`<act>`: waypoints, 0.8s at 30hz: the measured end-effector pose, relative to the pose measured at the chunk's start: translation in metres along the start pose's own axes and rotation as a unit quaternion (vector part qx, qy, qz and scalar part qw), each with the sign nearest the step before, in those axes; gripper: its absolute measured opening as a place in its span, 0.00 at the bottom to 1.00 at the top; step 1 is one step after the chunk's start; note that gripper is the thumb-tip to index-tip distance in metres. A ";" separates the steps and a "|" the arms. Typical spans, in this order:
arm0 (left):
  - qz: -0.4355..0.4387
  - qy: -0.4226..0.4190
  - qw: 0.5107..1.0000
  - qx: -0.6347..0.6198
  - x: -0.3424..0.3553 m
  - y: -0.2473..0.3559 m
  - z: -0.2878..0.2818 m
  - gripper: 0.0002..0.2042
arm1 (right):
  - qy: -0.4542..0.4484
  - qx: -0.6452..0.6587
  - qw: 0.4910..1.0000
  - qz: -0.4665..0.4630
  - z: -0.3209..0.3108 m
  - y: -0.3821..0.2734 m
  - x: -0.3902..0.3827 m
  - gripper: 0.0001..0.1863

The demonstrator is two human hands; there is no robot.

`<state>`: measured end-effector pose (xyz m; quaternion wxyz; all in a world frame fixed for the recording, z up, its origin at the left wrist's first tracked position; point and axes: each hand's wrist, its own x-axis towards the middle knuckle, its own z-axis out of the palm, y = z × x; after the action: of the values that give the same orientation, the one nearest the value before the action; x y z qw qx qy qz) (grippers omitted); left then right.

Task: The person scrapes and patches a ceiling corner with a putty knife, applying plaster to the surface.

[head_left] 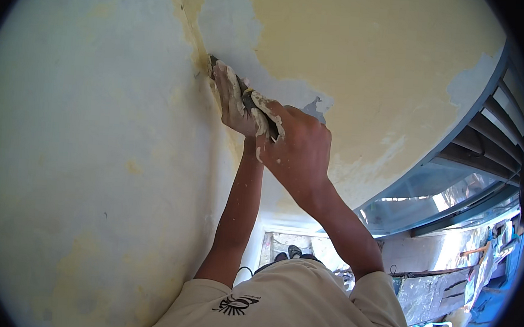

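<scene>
"Where's the dark tool (249,100)?"
"Just above centre, toward eleven o'clock, smeared with pale paste, its upper end near the wall corner."
"And the fingers?"
"The right hand (300,140) is curled tight around its lower end. The left hand (233,110) lies along it, fingers close together; I can't tell whether they grip."
"Beyond?"
"Yellow-patched wall (373,44) toward one o'clock, slatted window (484,135) toward two."

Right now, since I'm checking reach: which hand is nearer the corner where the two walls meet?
The left hand: it is up at the corner, while the right hand sits lower and farther right in the picture.
</scene>
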<state>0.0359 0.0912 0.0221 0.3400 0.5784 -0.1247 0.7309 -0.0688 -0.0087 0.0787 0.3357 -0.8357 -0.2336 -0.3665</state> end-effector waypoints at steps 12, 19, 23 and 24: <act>-0.076 -0.047 0.994 -0.068 -0.032 0.016 -0.012 0.20 | -0.059 0.007 0.998 0.019 -0.015 0.012 -0.013 0.18; -0.088 -0.066 0.992 -0.069 -0.033 0.019 -0.009 0.24 | -0.074 -0.025 0.997 -0.001 -0.019 0.014 0.000 0.19; -0.150 -0.093 0.977 -0.116 -0.058 0.030 -0.005 0.24 | -0.078 -0.070 0.994 -0.032 -0.007 -0.001 -0.001 0.16; -0.167 -0.100 0.973 -0.128 -0.061 0.027 -0.005 0.25 | -0.112 -0.112 0.985 -0.060 -0.005 -0.008 0.001 0.12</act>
<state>0.0207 0.0528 -0.0309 0.5144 0.6125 -0.1526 0.5805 -0.0752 -0.0073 0.0853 0.1887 -0.8883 -0.2772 -0.3138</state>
